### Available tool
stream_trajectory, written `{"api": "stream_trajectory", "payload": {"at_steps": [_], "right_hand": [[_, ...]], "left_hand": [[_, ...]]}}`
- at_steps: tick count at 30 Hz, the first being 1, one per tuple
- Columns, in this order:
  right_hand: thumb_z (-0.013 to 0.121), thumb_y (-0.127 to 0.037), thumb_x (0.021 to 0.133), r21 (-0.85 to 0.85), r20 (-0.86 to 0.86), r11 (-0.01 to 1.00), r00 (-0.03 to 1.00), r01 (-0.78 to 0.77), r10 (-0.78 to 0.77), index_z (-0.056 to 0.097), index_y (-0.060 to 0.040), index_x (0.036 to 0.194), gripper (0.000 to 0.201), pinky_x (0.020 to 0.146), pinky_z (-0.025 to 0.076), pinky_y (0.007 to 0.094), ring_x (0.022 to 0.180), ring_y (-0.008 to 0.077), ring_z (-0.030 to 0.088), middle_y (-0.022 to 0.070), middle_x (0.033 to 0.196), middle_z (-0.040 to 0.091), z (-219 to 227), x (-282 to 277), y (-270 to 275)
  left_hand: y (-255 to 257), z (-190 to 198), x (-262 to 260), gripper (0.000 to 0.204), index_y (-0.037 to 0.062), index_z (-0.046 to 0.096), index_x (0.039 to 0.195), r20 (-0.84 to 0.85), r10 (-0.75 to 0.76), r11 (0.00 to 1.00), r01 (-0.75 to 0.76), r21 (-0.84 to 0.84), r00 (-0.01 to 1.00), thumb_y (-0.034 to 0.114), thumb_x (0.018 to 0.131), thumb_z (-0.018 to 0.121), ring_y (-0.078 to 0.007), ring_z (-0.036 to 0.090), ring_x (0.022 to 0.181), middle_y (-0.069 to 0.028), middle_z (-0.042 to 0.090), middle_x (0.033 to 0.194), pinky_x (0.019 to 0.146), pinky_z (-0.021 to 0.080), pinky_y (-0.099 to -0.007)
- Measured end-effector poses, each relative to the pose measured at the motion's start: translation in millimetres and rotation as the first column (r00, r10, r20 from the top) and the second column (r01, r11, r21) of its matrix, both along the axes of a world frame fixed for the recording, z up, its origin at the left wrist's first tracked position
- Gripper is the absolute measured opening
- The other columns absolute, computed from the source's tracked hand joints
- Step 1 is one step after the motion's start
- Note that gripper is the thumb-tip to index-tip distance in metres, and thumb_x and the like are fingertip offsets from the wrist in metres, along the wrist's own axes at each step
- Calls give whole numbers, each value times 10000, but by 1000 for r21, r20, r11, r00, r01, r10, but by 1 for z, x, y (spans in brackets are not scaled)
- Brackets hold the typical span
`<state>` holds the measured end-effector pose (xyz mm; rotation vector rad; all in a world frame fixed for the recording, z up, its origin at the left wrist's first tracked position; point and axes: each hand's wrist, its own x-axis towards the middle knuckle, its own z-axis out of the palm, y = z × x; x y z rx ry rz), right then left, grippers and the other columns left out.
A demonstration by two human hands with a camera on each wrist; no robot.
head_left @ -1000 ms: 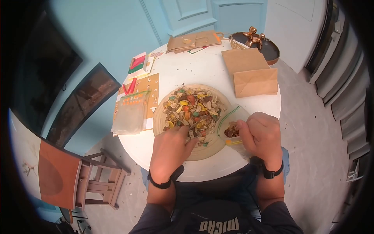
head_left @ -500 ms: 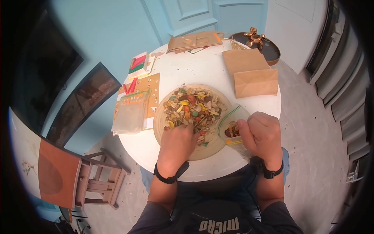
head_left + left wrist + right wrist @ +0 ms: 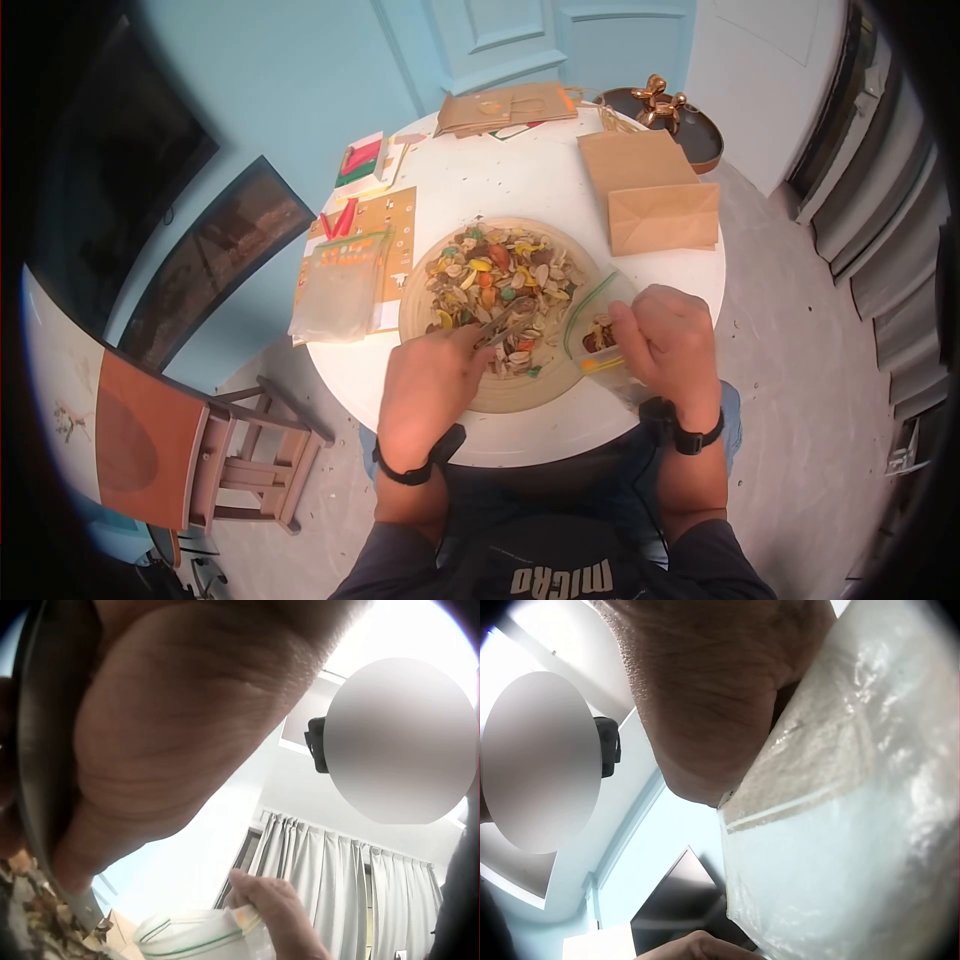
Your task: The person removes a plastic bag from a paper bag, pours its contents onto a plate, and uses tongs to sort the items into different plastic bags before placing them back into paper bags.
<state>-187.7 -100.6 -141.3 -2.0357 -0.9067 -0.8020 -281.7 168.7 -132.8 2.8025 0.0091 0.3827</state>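
Note:
A round beige plate (image 3: 412, 315) carries a heap of mixed dried petals and slices (image 3: 495, 272) in brown, yellow, orange and green. Over its near part my left hand (image 3: 428, 388) grips metal tongs (image 3: 513, 316), their prongs spread at the petals. In the left wrist view a grey metal arm of the tongs (image 3: 41, 765) runs along the palm. My right hand (image 3: 668, 338) pinches the edge of a clear zip bag (image 3: 832, 855), holding its mouth wide beside the plate. Some brown dried pieces (image 3: 600, 336) lie inside the bag.
A folded brown paper bag (image 3: 662, 218) lies at the table's right, more brown bags (image 3: 508, 108) at the back. To the left are a second zip bag (image 3: 335, 290), a patterned sheet (image 3: 398, 225) and red strips (image 3: 345, 218). A wooden chair (image 3: 260, 460) stands left.
My left hand went in toward the petals, then drew back to the left, so the tongs' prongs show more now. The right hand and its bag keep their place.

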Motion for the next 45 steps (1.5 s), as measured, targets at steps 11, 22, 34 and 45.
{"api": "stream_trajectory", "payload": {"at_steps": [11, 22, 34, 45], "right_hand": [[851, -100, 943, -36, 39, 999, 999, 5, -3, 549, -55, 661, 415, 501, 440, 437, 539, 295, 561, 89, 622, 508, -2, -2, 5], [862, -76, 914, -21, 53, 999, 998, 29, -28, 549, -55, 650, 410, 489, 423, 437, 517, 299, 537, 89, 610, 508, 6, -4, -2], [855, -59, 915, -41, 60, 999, 998, 17, -14, 535, -56, 635, 426, 486, 413, 431, 513, 298, 523, 88, 608, 498, 2, -2, 5], [846, -64, 927, -50, 93, 998, 995, -25, 29, 550, -63, 660, 399, 494, 437, 434, 531, 291, 547, 80, 629, 521, 16, -15, 10]], "left_hand": [[-28, 18, -16, 326, 25, 798, 1102, 62, -252, 962, 257, -94, 966, 269, 918, 911, -388, 752, 746, -171, 772, 893, 672, 577, -470], [14, 11, -34, 400, 43, 819, 1155, -99, -135, 989, 140, 51, 986, 275, 852, 938, -356, 771, 746, -154, 788, 910, 694, 597, -461], [24, -7, -22, 360, 25, 816, 1114, -116, 21, 990, -4, 144, 993, 288, 886, 910, -413, 770, 836, -180, 786, 912, 755, 609, -501], [24, -4, -20, 269, 54, 818, 1053, -134, 11, 994, 4, 111, 991, 277, 922, 889, -409, 758, 791, -164, 770, 844, 719, 596, -505]]}}
